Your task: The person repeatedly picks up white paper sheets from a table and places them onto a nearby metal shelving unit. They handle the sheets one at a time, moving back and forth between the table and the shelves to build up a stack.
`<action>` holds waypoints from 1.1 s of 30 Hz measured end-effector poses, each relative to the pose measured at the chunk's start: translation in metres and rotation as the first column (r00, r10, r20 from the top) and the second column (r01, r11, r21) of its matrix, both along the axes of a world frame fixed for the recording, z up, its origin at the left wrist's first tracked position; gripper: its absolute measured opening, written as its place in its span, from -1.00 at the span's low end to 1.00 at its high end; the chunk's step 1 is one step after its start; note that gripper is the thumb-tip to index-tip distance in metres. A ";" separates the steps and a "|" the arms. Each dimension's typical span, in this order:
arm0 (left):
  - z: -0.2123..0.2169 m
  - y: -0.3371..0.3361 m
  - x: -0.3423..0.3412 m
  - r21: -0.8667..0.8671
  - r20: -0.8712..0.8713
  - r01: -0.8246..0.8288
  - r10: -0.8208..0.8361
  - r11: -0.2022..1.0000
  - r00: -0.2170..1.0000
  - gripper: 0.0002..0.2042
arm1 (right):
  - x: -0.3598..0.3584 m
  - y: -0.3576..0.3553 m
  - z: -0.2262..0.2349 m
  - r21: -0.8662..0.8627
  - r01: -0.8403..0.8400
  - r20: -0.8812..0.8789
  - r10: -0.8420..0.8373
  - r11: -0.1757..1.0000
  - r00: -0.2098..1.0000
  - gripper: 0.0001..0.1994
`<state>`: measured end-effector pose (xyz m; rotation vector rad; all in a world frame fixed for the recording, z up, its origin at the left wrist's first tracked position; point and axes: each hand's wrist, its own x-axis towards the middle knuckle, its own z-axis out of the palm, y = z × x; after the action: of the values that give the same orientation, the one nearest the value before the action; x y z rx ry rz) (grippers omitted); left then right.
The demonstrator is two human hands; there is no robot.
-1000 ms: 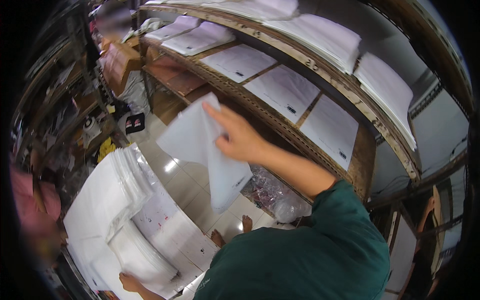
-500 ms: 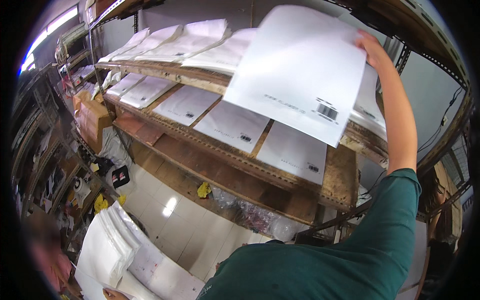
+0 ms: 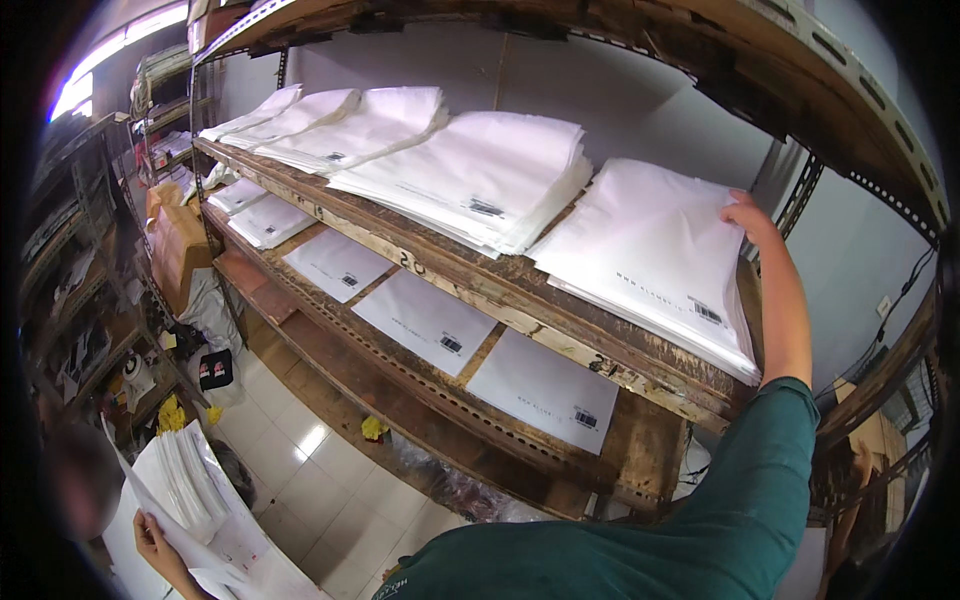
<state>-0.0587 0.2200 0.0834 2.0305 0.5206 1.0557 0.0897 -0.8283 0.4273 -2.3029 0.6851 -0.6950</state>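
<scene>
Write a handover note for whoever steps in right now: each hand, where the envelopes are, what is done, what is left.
Right hand: raised to the upper shelf, resting on the far edge of the rightmost white envelope stack, which lies flat on the wooden shelf.
Left hand: low at the left, holding a bundle of white envelopes.
Done: the stack on the upper shelf lies in place.
Left: the bundle is not yet shelved; the lower shelf carries only single envelopes.

My right grip (image 3: 748,212) hid its fingertips behind the white envelope stack (image 3: 650,255). My left grip (image 3: 152,535) was cut by the lower edge. Printed labels were unreadable.
</scene>
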 end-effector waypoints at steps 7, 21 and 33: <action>0.069 -0.063 0.025 -0.010 0.040 0.276 -0.275 0.961 0.961 -0.73 | 0.006 0.117 0.020 -0.624 -0.042 -0.325 -0.210 0.781 0.922 -0.19; 0.110 -0.171 0.102 -0.604 0.300 0.718 -0.736 0.346 0.607 -0.48 | 0.002 0.174 -0.039 -0.393 -0.296 -0.738 -0.107 0.871 0.666 -0.12; 0.034 -0.220 0.153 -0.747 0.398 0.647 -0.680 0.150 0.616 -0.53 | -0.134 0.521 -0.017 -0.406 -0.866 -0.509 0.860 -0.291 -0.051 -0.48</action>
<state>0.0939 0.0000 0.1175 1.0804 0.0271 0.0690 -0.0446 -0.3071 0.4099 -2.4586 -1.7064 -0.0441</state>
